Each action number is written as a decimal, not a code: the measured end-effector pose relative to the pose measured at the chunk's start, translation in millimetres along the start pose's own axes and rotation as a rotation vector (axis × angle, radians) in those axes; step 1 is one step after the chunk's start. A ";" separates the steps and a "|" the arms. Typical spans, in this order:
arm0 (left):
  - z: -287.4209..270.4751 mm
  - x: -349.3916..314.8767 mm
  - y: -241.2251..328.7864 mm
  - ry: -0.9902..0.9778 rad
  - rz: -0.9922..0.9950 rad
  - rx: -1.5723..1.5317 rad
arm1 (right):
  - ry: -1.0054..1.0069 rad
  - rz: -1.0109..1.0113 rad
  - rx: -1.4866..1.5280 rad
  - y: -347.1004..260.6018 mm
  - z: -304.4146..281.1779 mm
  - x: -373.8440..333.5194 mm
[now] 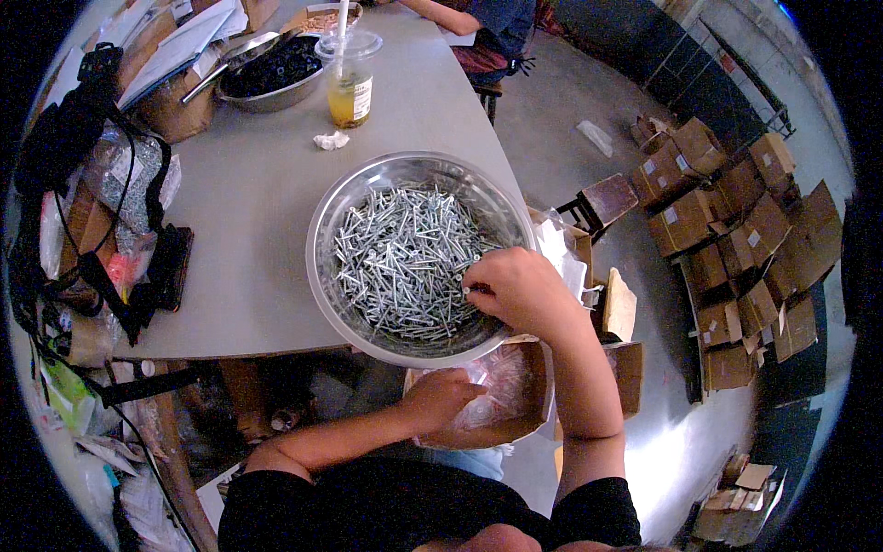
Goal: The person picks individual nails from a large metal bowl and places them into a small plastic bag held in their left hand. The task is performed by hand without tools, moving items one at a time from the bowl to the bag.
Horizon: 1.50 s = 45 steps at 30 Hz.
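A wide steel bowl (324,299) full of loose silver screws (405,262) stands at the table's near right corner, its rim reaching past the edge. Inside its right side, my right hand (515,290) is closed, fingers curled down among the screws, with a few showing at the fingertips. Below the bowl's near rim, my left hand (441,400) is closed in a pinch, and a shiny clear plastic bag shows at its fingertips. Just beyond that hand sits an open cardboard box (529,428) holding several clear plastic bags (501,377) with reddish marks.
On the grey table (248,239) are a lidded drink cup (351,87) with a straw, a crumpled tissue (331,140) and a basin of black parts (271,78). Bags and cables crowd the left. Stacked cartons (727,230) and a stool (607,202) stand right. Another person (492,37) sits at the far end.
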<state>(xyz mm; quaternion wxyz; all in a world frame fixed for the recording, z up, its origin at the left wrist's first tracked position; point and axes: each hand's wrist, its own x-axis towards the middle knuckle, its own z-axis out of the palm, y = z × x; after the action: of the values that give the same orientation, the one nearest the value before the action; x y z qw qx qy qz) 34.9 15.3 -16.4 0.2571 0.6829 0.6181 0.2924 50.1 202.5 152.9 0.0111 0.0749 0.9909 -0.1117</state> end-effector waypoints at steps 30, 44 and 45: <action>-24.2 -3.1 7.5 0.285 -0.130 -0.689 | 0.563 0.066 0.499 -14.0 -2.9 -64.2; -20.9 5.1 3.3 -0.008 -0.083 -0.776 | 0.479 0.303 0.919 -18.6 89.2 -156.8; -22.9 6.3 5.5 -0.022 -0.061 -0.751 | 0.480 0.326 0.885 -20.5 90.3 -158.3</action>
<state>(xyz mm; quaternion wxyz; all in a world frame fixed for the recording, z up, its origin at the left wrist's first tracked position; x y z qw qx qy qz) 22.8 20.7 3.9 0.5048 0.5255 0.4849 0.4836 204.0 139.5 75.5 -0.2316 0.2491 0.7990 -0.4960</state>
